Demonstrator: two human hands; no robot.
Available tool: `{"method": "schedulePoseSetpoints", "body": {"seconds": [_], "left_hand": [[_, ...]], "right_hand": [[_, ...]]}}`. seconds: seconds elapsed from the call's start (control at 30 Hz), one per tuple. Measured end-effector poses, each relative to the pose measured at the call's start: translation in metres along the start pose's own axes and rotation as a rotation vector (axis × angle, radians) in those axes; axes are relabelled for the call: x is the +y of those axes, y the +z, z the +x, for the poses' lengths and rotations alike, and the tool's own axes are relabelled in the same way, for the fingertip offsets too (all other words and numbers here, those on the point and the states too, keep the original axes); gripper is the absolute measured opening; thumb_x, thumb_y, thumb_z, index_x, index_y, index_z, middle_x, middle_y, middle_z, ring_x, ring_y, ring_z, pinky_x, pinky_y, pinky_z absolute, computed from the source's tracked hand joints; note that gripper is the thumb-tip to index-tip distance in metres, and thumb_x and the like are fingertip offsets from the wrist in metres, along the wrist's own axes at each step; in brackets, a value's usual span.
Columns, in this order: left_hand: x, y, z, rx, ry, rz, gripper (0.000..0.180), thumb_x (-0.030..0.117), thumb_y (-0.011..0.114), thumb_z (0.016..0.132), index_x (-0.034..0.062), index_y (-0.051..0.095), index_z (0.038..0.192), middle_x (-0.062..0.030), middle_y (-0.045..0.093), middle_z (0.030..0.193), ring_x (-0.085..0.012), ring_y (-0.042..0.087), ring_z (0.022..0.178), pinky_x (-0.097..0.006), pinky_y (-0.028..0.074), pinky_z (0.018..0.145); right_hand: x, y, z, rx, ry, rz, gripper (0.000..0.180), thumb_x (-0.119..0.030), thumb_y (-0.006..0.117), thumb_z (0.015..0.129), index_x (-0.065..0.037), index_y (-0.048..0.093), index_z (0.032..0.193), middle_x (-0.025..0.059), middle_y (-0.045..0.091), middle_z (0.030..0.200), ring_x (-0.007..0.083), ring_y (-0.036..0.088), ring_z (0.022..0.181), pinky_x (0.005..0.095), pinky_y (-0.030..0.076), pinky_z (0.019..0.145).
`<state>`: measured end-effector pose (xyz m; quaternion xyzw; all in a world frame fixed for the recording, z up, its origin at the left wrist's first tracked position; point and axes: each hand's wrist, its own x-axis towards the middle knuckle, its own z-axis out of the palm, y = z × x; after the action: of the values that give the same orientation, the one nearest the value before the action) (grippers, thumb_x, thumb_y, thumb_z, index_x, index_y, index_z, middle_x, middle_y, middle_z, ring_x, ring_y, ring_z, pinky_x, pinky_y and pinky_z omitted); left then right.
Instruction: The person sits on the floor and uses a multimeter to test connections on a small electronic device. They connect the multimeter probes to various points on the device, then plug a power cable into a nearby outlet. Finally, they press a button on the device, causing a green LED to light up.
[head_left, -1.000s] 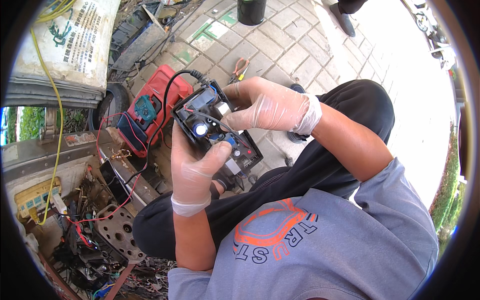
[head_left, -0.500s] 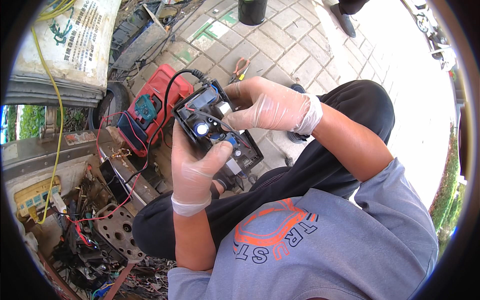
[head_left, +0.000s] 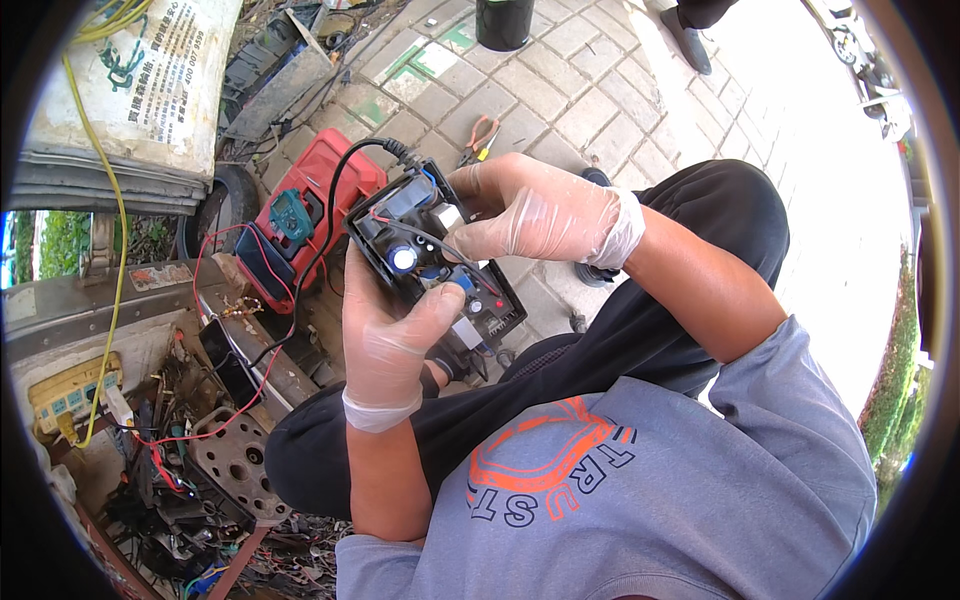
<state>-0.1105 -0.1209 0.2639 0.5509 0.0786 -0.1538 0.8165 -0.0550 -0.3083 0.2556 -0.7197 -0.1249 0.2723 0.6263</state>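
Observation:
Both gloved hands hold an opened black charger (head_left: 425, 268), its case tilted over my lap with the circuit board bared. My left hand (head_left: 390, 335) grips the lower left edge, thumb resting on the board beside a blue part. Clear film gloves cover both hands. From the upper right, my right hand (head_left: 540, 212) clasps the other edge, its thumb on the parts and its other fingers hidden behind the case. A round capacitor top (head_left: 403, 259) shines white, and a small red light (head_left: 500, 303) glows near the right end. A black cord (head_left: 335, 185) leaves the top.
Left of the charger lies a red case (head_left: 318, 180) with a teal-and-black meter (head_left: 290, 218) on it. Pliers (head_left: 480, 138) lie on the paving. A yellow power strip (head_left: 70, 395) and red wires (head_left: 265, 375) are at lower left. A black bucket (head_left: 503, 25) stands at top.
A red light now glows on the charger's board where none showed before. Both hands and the charger hold practically the same place.

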Motion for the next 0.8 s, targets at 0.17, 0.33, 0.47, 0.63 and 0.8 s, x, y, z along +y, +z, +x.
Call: {"method": "schedulePoseSetpoints", "body": {"seconds": [0.17, 0.33, 0.47, 0.63, 0.8], "left_hand": [[-0.0003, 0.0004, 0.0010, -0.018, 0.022, -0.014, 0.063, -0.010, 0.063, 0.073, 0.0013, 0.044, 0.131, -0.0071, 0.057, 0.114, -0.0153, 0.059, 0.099, -0.031, 0.050, 0.090], [-0.0012, -0.0008, 0.0010, -0.011, 0.022, -0.002, 0.064, -0.009, 0.064, 0.072, 0.0011, 0.043, 0.132, -0.0070, 0.057, 0.114, -0.0154, 0.059, 0.099, -0.031, 0.050, 0.090], [-0.0018, -0.0045, 0.0011, -0.017, 0.015, 0.011, 0.065, -0.007, 0.065, 0.073, 0.0007, 0.043, 0.134, -0.0074, 0.057, 0.115, -0.0155, 0.059, 0.099, -0.031, 0.050, 0.090], [-0.0012, -0.0074, 0.0014, -0.001, 0.014, -0.003, 0.065, -0.005, 0.066, 0.074, -0.0006, 0.043, 0.134, -0.0085, 0.058, 0.115, -0.0164, 0.059, 0.099, -0.032, 0.050, 0.089], [0.0016, -0.0062, 0.0015, -0.020, 0.011, -0.055, 0.063, -0.006, 0.064, 0.075, -0.0012, 0.043, 0.134, -0.0093, 0.059, 0.115, -0.0175, 0.060, 0.100, -0.032, 0.051, 0.089]], "right_hand": [[-0.0004, 0.0000, 0.0005, -0.004, 0.004, 0.003, 0.046, -0.026, 0.068, 0.079, 0.008, 0.066, 0.110, 0.0176, 0.070, 0.092, 0.0198, 0.065, 0.087, 0.0330, 0.049, 0.083], [-0.0015, -0.0011, 0.0016, -0.006, 0.038, -0.044, 0.048, -0.027, 0.068, 0.078, 0.010, 0.066, 0.109, 0.0185, 0.070, 0.091, 0.0196, 0.065, 0.086, 0.0330, 0.049, 0.082], [-0.0013, 0.0003, 0.0012, 0.002, 0.011, 0.001, 0.050, -0.028, 0.069, 0.078, 0.010, 0.066, 0.111, 0.0185, 0.070, 0.093, 0.0195, 0.065, 0.088, 0.0333, 0.050, 0.083], [-0.0009, -0.0039, 0.0013, -0.023, 0.012, 0.057, 0.055, -0.030, 0.072, 0.082, 0.009, 0.062, 0.120, 0.0154, 0.069, 0.103, 0.0186, 0.064, 0.093, 0.0314, 0.052, 0.084], [-0.0003, -0.0074, 0.0008, -0.043, 0.078, 0.122, 0.059, -0.030, 0.074, 0.084, 0.009, 0.059, 0.126, 0.0125, 0.067, 0.108, 0.0178, 0.064, 0.094, 0.0296, 0.053, 0.082]]}}
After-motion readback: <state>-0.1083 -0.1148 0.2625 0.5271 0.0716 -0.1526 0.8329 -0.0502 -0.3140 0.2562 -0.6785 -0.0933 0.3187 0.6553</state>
